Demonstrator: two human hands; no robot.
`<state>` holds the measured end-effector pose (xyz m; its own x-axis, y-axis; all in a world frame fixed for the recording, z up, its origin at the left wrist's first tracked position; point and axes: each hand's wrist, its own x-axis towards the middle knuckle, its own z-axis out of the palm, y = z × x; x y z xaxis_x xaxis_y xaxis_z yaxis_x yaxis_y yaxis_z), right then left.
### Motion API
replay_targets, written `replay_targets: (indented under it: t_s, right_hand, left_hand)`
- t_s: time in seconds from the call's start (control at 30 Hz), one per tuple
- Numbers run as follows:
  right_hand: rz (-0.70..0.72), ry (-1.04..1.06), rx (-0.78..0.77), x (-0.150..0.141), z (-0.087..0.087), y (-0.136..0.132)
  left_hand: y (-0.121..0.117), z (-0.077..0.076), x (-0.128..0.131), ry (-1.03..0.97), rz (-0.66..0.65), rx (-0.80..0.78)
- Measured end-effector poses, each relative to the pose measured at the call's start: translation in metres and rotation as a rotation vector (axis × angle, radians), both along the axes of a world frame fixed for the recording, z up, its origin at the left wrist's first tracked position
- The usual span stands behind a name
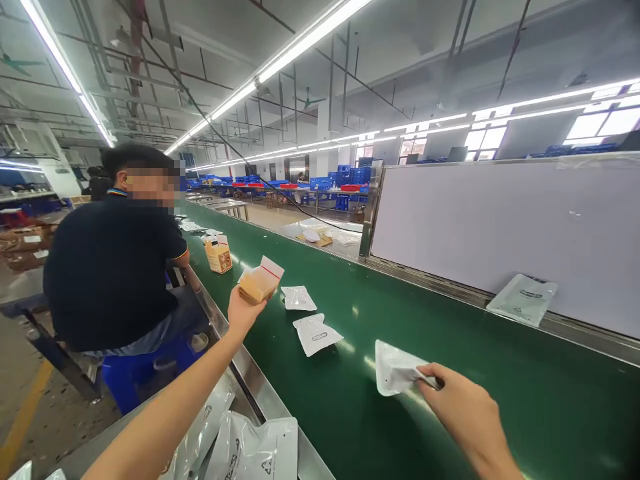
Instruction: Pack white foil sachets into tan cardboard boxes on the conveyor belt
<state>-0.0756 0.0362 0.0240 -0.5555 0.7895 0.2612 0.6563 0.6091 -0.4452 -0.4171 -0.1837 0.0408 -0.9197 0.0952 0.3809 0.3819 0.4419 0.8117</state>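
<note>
My left hand [244, 308] is raised over the near edge of the green conveyor belt [450, 373], closed on a clear bag of tan pieces with a red strip [260, 280]. My right hand [457, 400] reaches across the belt, its fingers pinching the edge of a white pouch [397, 368] that lies on the belt. Two more white pouches, one small [298, 297] and one larger [317, 333], lie on the belt between my hands.
A person in a dark shirt [110, 267] sits on a blue stool at the left. A small tan box [219, 255] stands further along the belt. A white board [510, 233] borders the far side, with a white pouch [523, 299] leaning on it. Several pouches [250, 450] lie below the belt's metal rim.
</note>
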Motion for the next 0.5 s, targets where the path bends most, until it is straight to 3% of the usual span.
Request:
replay_targets:
  t_s: [0.13, 0.2, 0.27, 0.37, 0.5]
  right_hand:
    - [-0.06, 0.532, 0.533, 0.035, 0.054, -0.05]
    - [0.03, 0.687, 0.765, 0.043, 0.076, -0.08]
    - [0.184, 0.738, 0.847, 0.044, 0.088, -0.102]
    - [0.342, 0.717, 0.804, 0.041, 0.083, -0.118]
    - [0.485, 0.573, 0.75, 0.047, 0.06, -0.118]
  left_hand:
    - [-0.012, 0.011, 0.083, 0.159, -0.316, -0.082]
    - [-0.015, 0.014, 0.126, 0.179, -0.46, -0.114]
    - [-0.015, 0.015, 0.164, 0.172, -0.563, -0.126]
    - [-0.01, 0.013, 0.204, 0.137, -0.622, -0.116]
    - [-0.003, 0.005, 0.226, 0.293, -0.608, -0.133]
